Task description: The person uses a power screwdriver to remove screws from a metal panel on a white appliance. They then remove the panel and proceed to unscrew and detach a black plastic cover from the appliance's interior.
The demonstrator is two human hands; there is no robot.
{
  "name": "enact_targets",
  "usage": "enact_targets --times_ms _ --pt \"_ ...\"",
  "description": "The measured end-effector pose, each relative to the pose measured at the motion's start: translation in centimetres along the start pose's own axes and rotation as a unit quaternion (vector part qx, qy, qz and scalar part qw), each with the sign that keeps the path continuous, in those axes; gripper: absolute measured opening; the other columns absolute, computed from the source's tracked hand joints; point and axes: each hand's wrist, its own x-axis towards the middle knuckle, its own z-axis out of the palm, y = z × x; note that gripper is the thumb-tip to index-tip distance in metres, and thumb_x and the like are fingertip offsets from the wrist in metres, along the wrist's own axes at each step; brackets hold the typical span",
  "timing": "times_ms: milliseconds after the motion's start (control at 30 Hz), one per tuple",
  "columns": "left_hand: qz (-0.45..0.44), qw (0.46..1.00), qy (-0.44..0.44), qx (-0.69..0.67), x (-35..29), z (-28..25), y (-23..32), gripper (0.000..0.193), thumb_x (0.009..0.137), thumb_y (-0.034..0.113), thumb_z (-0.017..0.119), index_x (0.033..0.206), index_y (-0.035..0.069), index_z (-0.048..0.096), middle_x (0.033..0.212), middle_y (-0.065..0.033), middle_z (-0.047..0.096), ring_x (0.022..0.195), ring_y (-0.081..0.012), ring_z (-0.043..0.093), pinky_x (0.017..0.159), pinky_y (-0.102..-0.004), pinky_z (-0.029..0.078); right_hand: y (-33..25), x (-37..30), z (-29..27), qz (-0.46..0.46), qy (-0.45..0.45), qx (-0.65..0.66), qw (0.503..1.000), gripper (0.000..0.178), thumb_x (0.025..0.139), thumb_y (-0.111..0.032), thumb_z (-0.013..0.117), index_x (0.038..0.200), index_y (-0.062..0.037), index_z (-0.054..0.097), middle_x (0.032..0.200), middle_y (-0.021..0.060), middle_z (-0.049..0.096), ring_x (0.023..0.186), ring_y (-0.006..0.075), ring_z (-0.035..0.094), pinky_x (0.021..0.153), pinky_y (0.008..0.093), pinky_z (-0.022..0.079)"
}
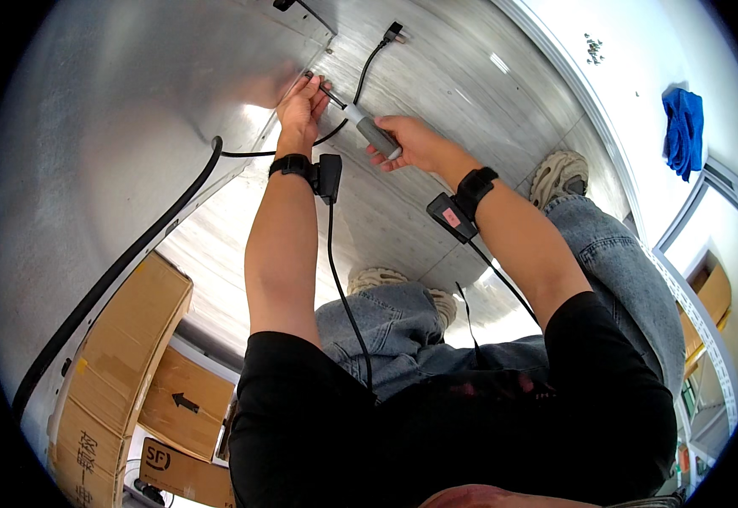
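The screwdriver (367, 127) is being gripped by the right hand (411, 144), its tip being pinched between the left hand (301, 106) fingers; slipping could be caused by tilting.

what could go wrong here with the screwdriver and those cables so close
1. The left hand pinches right at the tip of the grey-handled screwdriver held by the right hand; a slip off the shiny metal panel could jab the fingers.
2. The loose black cable lies just behind the tool and might get snagged or nicked.
3. The wrist-band cords dangle by the knees and could catch.
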Motion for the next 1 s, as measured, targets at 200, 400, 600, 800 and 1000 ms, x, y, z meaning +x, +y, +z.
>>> enact_targets --times_ms 200,400,600,800,1000 --pt "-0.003 1.000 0.014 -0.003 -0.2 0.4 0.1 0.037 0.084 0.017 0.066 0.117 0.008 0.053 0.100 -0.0025 0.065 0.088 -0.0128 0.062 0.076 -0.0264 0.048 1.8 1.8 -0.3 -0.167 0.139 -0.220 0.951 0.037 0.090 -0.025 0.055 0.120 -0.0036 0.048 0.098 0.0084 0.059 0.078 0.0174 0.058 0.064 0.0338 0.050" --pt "-0.007 1.000 0.000 -0.024 0.1 -0.1 0.1 0.039 0.082 0.016 0.068 0.117 0.007 0.053 0.099 -0.0026 0.065 0.082 -0.0121 0.060 0.077 -0.0268 0.049 0.4 1.2 -1.2 0.016 0.001 0.013 1.000 0.038 0.087 -0.023 0.061 0.116 -0.0016 0.050 0.101 0.0081 0.057 0.083 0.0151 0.056 0.064 0.0309 0.049" --pt "-0.009 1.000 0.013 -0.023 0.3 0.0 -0.1 0.038 0.082 0.016 0.068 0.116 0.008 0.052 0.098 -0.0026 0.065 0.086 -0.0132 0.061 0.076 -0.0268 0.049 1.4 1.3 -0.2 -0.148 0.116 -0.135 0.973 0.037 0.090 -0.029 0.055 0.115 -0.0021 0.051 0.096 0.0090 0.056 0.075 0.0172 0.057 0.063 0.0344 0.051" --pt "0.000 1.000 -0.003 -0.015 0.2 0.0 0.0 0.034 0.083 0.018 0.068 0.113 0.008 0.054 0.097 -0.0024 0.065 0.085 -0.0127 0.061 0.073 -0.0263 0.050 0.6 0.9 -0.8 -0.066 0.014 -0.020 0.998 0.041 0.086 -0.028 0.063 0.117 -0.0064 0.049 0.101 0.0070 0.053 0.082 0.0157 0.054 0.066 0.0341 0.050" --pt "-0.009 1.000 0.007 -0.020 -0.3 0.4 0.3 0.028 0.085 0.019 0.065 0.110 0.009 0.057 0.096 -0.0013 0.066 0.082 -0.0118 0.062 0.073 -0.0252 0.049 0.4 0.7 -0.1 -0.052 0.032 -0.008 0.998 0.040 0.080 -0.019 0.068 0.113 -0.0036 0.049 0.109 0.0115 0.051 0.089 0.0195 0.056 0.062 0.0339 0.053"
